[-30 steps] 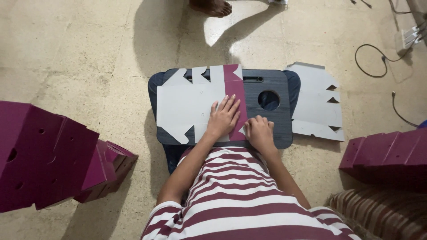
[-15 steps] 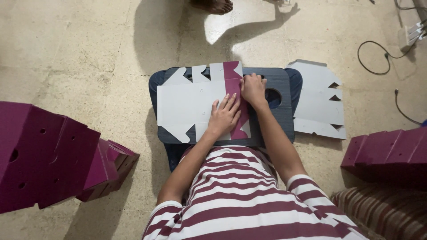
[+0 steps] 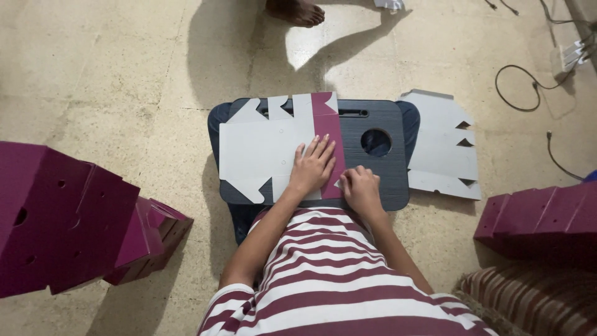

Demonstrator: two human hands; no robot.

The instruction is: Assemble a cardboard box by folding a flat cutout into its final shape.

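Pressing flat card blank (image 3: 264, 149) – L hand (image 3: 314, 167), R hand (image 3: 362, 190), maroon flap (image 3: 328, 134)

My left hand (image 3: 313, 165): palm down, fingers straight and slightly spread, pointing away from me, pressed flat with no grip closed. My right hand (image 3: 360, 188): just beside the left and nearer my body, fingers curled under into a loose fist, knuckles up. Both forearms reach forward from my striped sleeves, left elbow bent outward, wrists close together
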